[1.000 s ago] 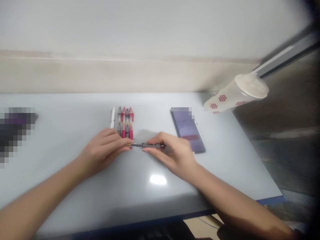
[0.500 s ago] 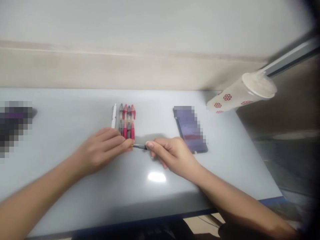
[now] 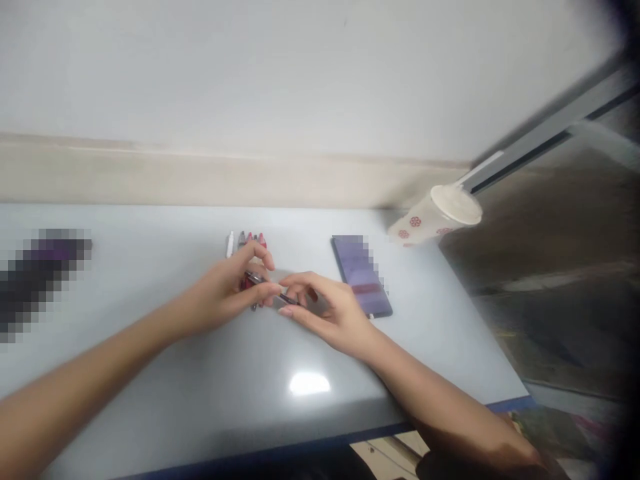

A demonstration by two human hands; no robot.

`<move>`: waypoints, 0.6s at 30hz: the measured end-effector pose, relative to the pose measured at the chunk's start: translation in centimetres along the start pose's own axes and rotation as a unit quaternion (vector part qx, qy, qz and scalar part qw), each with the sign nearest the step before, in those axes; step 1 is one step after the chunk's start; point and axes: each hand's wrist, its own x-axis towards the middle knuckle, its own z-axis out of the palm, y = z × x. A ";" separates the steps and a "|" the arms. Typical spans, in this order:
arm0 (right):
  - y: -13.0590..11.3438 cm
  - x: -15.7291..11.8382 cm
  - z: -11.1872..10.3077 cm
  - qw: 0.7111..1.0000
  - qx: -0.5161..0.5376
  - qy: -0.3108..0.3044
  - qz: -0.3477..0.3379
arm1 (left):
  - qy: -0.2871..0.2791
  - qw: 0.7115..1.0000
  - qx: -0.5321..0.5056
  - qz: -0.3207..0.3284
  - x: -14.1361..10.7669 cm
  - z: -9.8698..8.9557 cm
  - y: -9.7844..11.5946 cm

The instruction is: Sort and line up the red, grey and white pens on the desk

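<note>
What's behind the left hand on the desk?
A row of pens, one white, the others red and grey. Only their tips show; the left hand covers most of the rest.

Pale table [image 3: 150, 260]: pens [image 3: 249, 240] in row, phone [image 3: 357, 267], paper cup [image 3: 425, 219].

- the pen barrel [image 3: 267, 287] in my fingers: dark, shiny metal or plastic
- the desk top [image 3: 425, 347]: smooth, glossy laminate
- the cup [image 3: 425, 223]: matt paper
- my phone [image 3: 353, 263]: glossy glass
</note>
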 end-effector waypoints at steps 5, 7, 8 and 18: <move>0.2 -0.2 -0.3 0.994 0.035 -0.041 0.099 | -0.005 0.999 0.011 -0.051 1.7 0.3 0.3; 0.3 -0.2 -0.5 0.989 0.043 -0.051 0.130 | 0.006 0.998 0.047 -0.043 1.9 0.2 -0.3; 0.4 -0.1 -0.5 0.988 0.046 -0.046 0.137 | 0.011 0.997 0.068 -0.032 2.0 0.1 -0.6; 1.0 2.6 -0.1 0.981 0.111 0.039 0.155 | 0.207 0.931 0.279 0.111 0.3 -1.0 -4.1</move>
